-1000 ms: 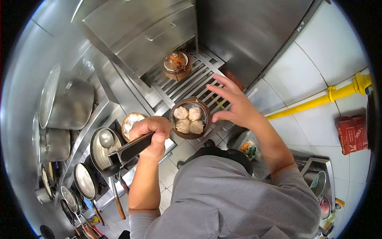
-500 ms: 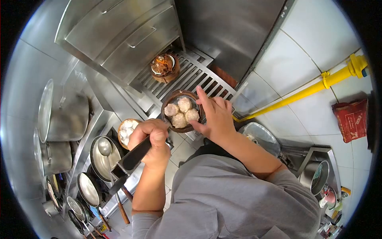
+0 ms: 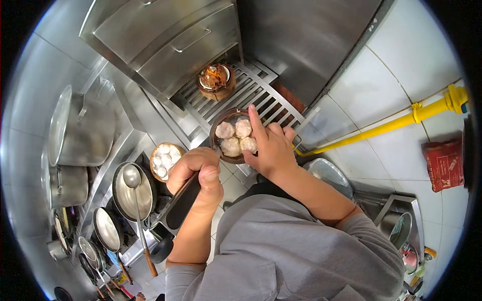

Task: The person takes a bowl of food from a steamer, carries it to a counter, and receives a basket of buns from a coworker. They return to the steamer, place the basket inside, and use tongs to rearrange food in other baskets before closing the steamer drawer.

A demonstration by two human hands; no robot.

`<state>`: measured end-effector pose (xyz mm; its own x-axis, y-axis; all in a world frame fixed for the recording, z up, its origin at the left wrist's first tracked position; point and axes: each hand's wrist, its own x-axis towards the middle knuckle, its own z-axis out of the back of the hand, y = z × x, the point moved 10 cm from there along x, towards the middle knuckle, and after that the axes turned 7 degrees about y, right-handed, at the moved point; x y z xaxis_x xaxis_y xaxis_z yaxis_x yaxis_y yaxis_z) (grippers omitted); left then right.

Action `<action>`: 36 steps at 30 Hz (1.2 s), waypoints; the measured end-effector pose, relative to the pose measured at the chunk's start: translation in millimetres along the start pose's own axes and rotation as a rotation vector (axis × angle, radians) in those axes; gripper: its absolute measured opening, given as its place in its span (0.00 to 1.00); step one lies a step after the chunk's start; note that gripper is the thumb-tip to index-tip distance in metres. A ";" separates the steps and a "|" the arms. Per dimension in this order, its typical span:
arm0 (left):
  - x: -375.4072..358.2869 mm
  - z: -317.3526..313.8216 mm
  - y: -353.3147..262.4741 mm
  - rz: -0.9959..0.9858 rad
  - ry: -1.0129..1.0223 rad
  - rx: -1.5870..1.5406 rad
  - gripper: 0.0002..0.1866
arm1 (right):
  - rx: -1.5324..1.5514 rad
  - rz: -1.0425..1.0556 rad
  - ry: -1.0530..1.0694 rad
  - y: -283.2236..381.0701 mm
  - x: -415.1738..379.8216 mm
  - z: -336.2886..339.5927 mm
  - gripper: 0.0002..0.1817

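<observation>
A round bamboo steamer basket (image 3: 217, 121) with siu mai dumplings (image 3: 231, 146) inside is held in front of me, above the front of the slatted metal rack. My right hand (image 3: 271, 145) grips its right side, with the index finger stretched along the rim and the thumb close to a dumpling. My left hand (image 3: 198, 175) is wrapped round a black-handled tool (image 3: 182, 206) that looks like tongs, close against the basket's lower left edge. Whether the tool's far end touches the basket is hidden by the fist.
Another steamer basket (image 3: 217, 93) with brown food stands on the slatted rack (image 3: 256, 95) below a steel drawer cabinet (image 3: 186, 50). A basket of white buns (image 3: 164, 159) sits left. Pans (image 3: 131, 200), a ladle (image 3: 132, 176) and large pots (image 3: 83, 130) line the stove. A yellow pipe (image 3: 371, 128) runs along the right wall.
The view has shifted slightly. The basket is turned a little in my hands and sits nearer my right palm. The tool in my left hand has swung, so its rear end points more downward.
</observation>
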<state>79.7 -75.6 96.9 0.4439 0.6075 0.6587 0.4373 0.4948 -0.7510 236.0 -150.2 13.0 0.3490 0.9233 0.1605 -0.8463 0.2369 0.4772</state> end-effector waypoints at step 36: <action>80.3 14.8 225.8 0.124 -0.090 0.297 0.12 | 0.118 -0.530 -0.126 -267.8 -198.4 -40.9 0.39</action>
<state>202.5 94.1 -20.4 0.4028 0.7200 0.5651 0.1318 0.5654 -0.8142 376.9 -384.5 -182.0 0.7664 0.6416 -0.0292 -0.4934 0.6173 0.6128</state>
